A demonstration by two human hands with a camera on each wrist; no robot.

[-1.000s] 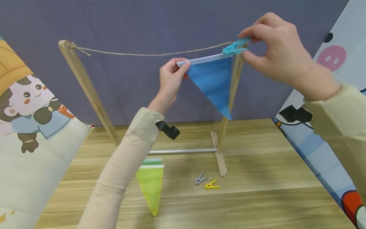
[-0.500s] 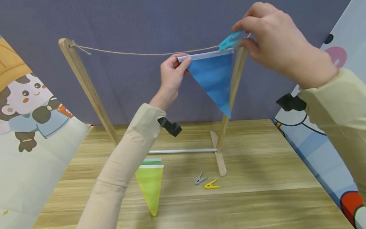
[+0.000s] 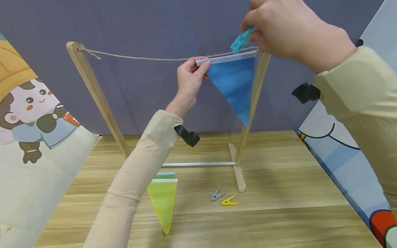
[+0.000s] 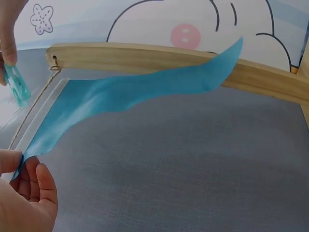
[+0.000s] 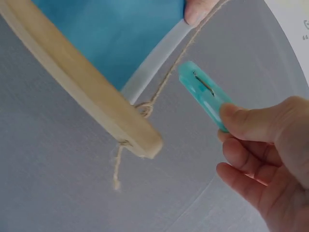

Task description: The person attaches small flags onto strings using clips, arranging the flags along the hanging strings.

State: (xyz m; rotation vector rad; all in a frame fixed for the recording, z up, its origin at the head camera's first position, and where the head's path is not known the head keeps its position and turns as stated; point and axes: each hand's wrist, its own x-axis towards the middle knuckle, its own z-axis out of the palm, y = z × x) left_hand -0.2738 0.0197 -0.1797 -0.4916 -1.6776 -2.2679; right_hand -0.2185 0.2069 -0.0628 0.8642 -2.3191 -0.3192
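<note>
My left hand [image 3: 190,77] pinches the left end of the white top strip on a blue triangular pennant [image 3: 232,79]. The pennant's point hangs down in front of the right wooden post, and its strip lies along the twine [image 3: 136,58]. Above the strip, my right hand [image 3: 285,31] pinches a light blue clothespin [image 3: 242,40] by its handle ends. In the right wrist view the clothespin [image 5: 205,92] is apart from the twine, its nose pointing toward it, handles squeezed together. The left wrist view has the pennant [image 4: 120,94] stretching away from my left fingers.
Two wooden posts [image 3: 96,96] carry the twine, joined low down by a white rod [image 3: 198,164]. A yellow pennant [image 3: 163,203] and a green pennant [image 3: 164,175] lie on the wooden table [image 3: 294,179]. Grey [image 3: 217,194] and yellow clothespins [image 3: 230,201] lie nearby.
My right hand has moved up and left with the clothespin, which has come off the pennant's strip and now tilts downward. The left hand has raised the strip slightly, closer to the twine.
</note>
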